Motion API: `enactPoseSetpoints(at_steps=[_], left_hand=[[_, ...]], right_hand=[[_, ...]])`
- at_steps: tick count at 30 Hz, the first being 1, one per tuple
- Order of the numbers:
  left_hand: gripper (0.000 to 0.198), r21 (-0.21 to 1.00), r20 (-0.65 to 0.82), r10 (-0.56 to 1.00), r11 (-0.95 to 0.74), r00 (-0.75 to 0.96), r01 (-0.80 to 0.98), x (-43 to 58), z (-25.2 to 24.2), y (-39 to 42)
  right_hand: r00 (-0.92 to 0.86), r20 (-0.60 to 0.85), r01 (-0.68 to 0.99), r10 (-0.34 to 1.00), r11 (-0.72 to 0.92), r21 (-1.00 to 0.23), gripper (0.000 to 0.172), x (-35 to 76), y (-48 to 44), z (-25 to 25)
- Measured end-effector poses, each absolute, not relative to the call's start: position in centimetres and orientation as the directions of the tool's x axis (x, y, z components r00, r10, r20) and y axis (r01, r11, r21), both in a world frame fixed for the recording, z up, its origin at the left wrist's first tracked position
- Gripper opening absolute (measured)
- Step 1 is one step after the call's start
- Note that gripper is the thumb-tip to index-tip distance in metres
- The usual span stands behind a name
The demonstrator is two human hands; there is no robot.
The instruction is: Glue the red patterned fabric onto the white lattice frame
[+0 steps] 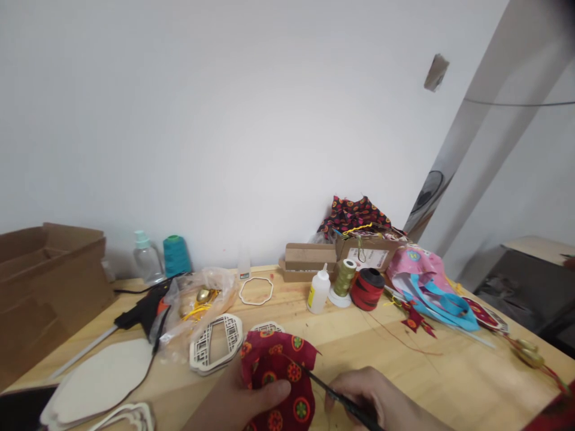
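Note:
In the lower middle, my left hand (258,398) grips a piece of dark red patterned fabric (294,374), thumb across its front. The fabric bears round flower motifs in orange, green and yellow, and its upper edge curls over. From the right, my right hand (366,392) is closed round a slim black pointed tool (335,395). The tool's thin end reaches the fabric near its upper right edge; whether it is scissors or tweezers I cannot tell. Just behind the fabric lie a cream lattice frame (217,344) and a second lattice piece (268,327), partly covered.
At left stand a cardboard box (54,305), a black glue gun (146,311) and cream panels (101,377). Behind are a glue bottle (318,293), a green thread spool (345,278) and a red thread spool (367,290). A pink cloth (417,267) lies at right.

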State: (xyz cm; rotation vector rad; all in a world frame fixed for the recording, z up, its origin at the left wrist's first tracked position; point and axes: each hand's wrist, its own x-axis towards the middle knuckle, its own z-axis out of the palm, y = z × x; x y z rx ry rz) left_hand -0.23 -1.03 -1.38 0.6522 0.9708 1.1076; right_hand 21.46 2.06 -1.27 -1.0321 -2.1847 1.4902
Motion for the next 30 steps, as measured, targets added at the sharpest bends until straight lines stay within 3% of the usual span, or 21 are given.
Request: enactPoseSetpoints(at_steps=[8, 14, 18, 23, 30], left_hand=[[0.034, 0.842, -0.305, 0.938, 0.345, 0.162, -0.414, -0.2, -1.1, -1.1], [0.04, 0.825, -0.309, 0.929, 0.368, 0.202, -0.428, 0.0, -0.4, -1.2], [0.037, 0.828, -0.313, 0.934, 0.356, 0.169, -0.433, -0.1, -0.4, -1.3], [0.035, 0.831, -0.304, 0.945, 0.327, 0.125, -0.45, -0.2, -1.0, -1.0], [0.025, 0.787, -0.329, 0.936, 0.345, 0.125, -0.511, -0.2, -1.0, -0.1]], right_hand=[[-0.534, -0.03, 0.423, 0.845, 0.237, -0.875, 0.046, 21.9, 0.3, -1.4], [-0.555, -0.02, 0.451, 0.831, 0.281, -0.847, 0.042, 22.0, 1.1, -2.3], [-0.646, -0.053, 0.458, 0.762, 0.331, -0.825, 0.041, 21.8, 1.5, -1.5], [-0.629, -0.002, 0.453, 0.778, 0.364, -0.814, 0.042, 21.2, 1.5, -0.8], [-0.604, -0.018, 0.346, 0.797, 0.242, -0.907, 0.045, 20.3, 1.6, -2.6]])
